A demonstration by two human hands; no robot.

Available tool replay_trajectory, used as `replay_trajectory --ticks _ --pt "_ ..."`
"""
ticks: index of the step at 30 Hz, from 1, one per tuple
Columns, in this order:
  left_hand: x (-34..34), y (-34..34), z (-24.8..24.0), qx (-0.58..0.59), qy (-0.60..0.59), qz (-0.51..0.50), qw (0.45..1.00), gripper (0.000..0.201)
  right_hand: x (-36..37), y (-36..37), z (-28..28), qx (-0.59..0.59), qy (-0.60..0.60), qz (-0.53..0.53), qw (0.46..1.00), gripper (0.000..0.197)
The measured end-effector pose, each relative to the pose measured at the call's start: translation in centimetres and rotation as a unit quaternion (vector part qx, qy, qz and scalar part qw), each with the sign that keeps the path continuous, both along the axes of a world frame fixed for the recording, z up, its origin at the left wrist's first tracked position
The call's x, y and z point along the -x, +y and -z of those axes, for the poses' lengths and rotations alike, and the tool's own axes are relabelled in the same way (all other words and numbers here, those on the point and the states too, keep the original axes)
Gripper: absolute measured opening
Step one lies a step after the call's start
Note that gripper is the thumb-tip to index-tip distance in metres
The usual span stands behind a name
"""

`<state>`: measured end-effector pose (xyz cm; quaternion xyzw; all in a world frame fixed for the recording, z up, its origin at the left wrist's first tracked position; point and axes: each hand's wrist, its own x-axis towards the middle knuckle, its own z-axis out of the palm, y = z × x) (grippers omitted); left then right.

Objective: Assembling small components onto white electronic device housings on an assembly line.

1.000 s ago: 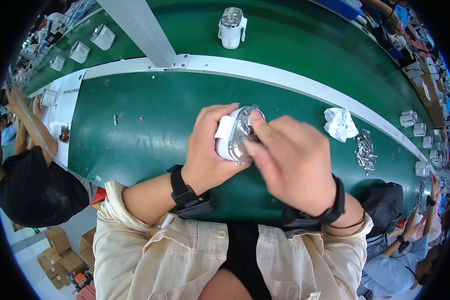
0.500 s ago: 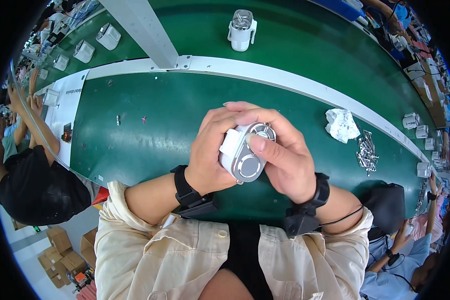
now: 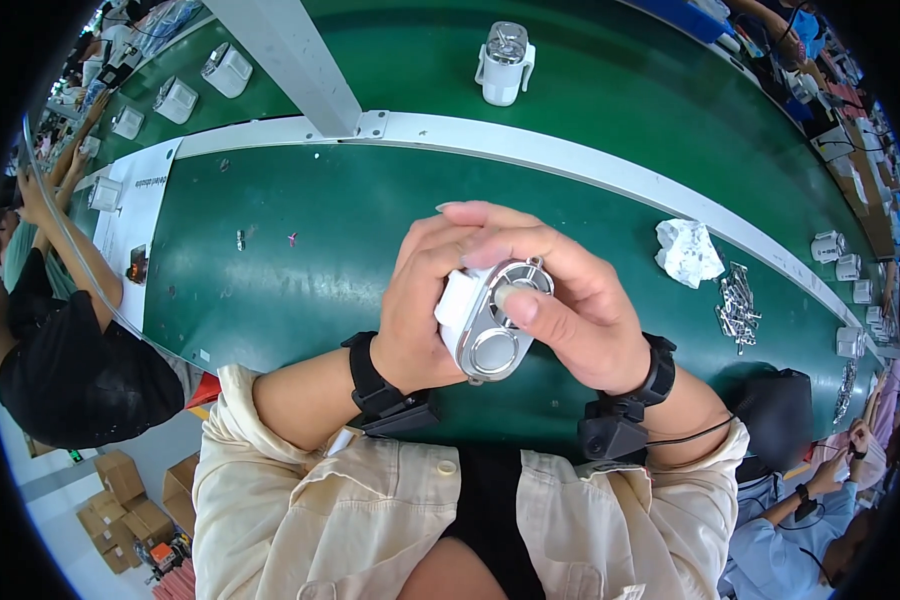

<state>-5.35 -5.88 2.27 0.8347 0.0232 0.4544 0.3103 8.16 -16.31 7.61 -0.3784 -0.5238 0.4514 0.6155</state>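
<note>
A white handheld device with a silver oval end face (image 3: pixel 493 350) is held between my two hands above the green tabletop. Its face carries two round parts, one with a dark ring, and a small loop sticks out at the far end. My left hand (image 3: pixel 415 305) wraps around the device's left side, fingers closed. With its fingers over the far side, my right hand (image 3: pixel 590 325) grips the other side; its thumb lies on the ringed round part. The far side of the device is hidden by my fingers.
A crumpled white plastic bag (image 3: pixel 688 252) and a pile of small metal parts (image 3: pixel 738 310) lie to the right. Beyond a white rail (image 3: pixel 530 145), a white device with a clear top (image 3: pixel 504 75) stands on a green belt. Co-workers sit on both sides.
The device has tipped slightly, its silver face turning more toward me. My right thumb has stayed on the face. The white device on the belt has shifted right.
</note>
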Motion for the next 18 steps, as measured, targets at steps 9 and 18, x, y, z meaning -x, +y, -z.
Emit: replay_trajectory --ticks 9,18 --pt "1.0 -0.3 -1.6 0.221 0.059 0.150 0.962 0.078 -1.7 -0.1 -0.1 0.019 -0.063 -0.063 0.996 0.034" --pt "0.4 0.7 -1.7 0.134 -0.014 0.147 0.980 0.081 -2.6 -0.8 -4.6 -0.149 -0.448 0.092 0.877 0.029"
